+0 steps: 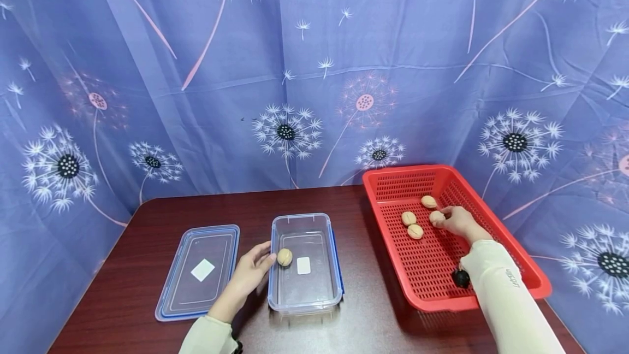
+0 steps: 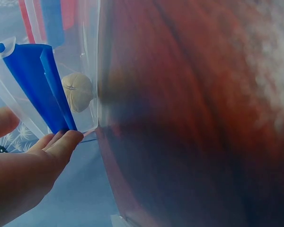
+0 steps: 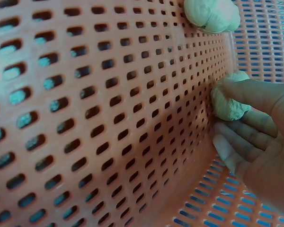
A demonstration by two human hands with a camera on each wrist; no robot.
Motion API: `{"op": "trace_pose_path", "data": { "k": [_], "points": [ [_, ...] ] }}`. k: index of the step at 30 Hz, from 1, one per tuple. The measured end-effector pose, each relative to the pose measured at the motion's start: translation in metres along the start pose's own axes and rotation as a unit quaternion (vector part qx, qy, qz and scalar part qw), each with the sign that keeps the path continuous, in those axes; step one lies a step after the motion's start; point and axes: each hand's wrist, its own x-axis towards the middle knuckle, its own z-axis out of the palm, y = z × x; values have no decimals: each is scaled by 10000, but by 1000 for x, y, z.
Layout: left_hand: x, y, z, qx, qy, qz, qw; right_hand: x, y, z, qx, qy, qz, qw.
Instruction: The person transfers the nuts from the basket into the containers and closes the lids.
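A walnut (image 1: 436, 217) in the red basket (image 1: 491, 209) is pinched by the right hand (image 1: 457, 221); the clear container (image 1: 306, 299) is touched by the relaxed, straight-fingered left hand (image 1: 251, 271).

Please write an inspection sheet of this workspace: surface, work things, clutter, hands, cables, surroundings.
Surface: dark red-brown table.
Work things: red basket with four walnuts, one at the right fingers; clear box with one walnut inside.
Clutter: box lid lying flat left of the box; small black object in the basket.
Hands: left hand open against the box side; right hand pinches a walnut.
Cables: nothing seen.
Surroundings: blue dandelion-print cloth behind.
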Motion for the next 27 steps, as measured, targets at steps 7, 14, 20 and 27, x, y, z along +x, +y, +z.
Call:
{"op": "trace_pose_path", "data": {
  "k": [7,14,20,27],
  "points": [
    [-2,-3,-1,153,2,433,9989,3,4,-2,236,135,-196,9994],
    [0,0,1,22,11,41,10000,4,-1,-6,372,240,-300,9986],
    [-1,2,1,3,11,-74,10000,3,-9,-10,477,353,-376,9975],
    [0,0,1,-22,14,-35,10000,4,-19,-14,702,442,-457,9955]
  ]
}}
